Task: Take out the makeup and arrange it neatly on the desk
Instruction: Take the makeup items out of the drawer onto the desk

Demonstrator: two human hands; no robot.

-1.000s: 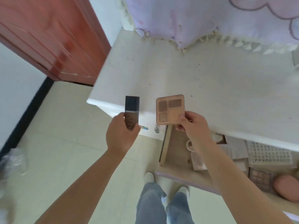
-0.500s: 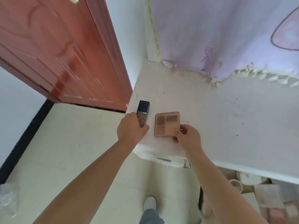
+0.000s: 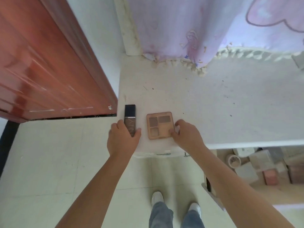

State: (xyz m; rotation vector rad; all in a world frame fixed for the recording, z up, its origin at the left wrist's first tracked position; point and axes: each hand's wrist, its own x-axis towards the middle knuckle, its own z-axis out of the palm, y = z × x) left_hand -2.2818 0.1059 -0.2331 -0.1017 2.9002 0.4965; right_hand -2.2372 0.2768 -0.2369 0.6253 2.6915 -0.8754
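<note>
At the frame's centre, the left hand [image 3: 122,139] pinched the bottle [image 3: 130,120] and the right hand [image 3: 186,134] pinched the palette [image 3: 160,125], both lying on the table [image 3: 213,112]; light, rigid, probably slippery, best held by their edges.

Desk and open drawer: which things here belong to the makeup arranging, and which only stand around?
Belong to the job:
foundation bottle, in left hand
eyeshadow palette, under right hand
white desk
open drawer with more makeup

Just around:
red door
lilac curtain
</note>
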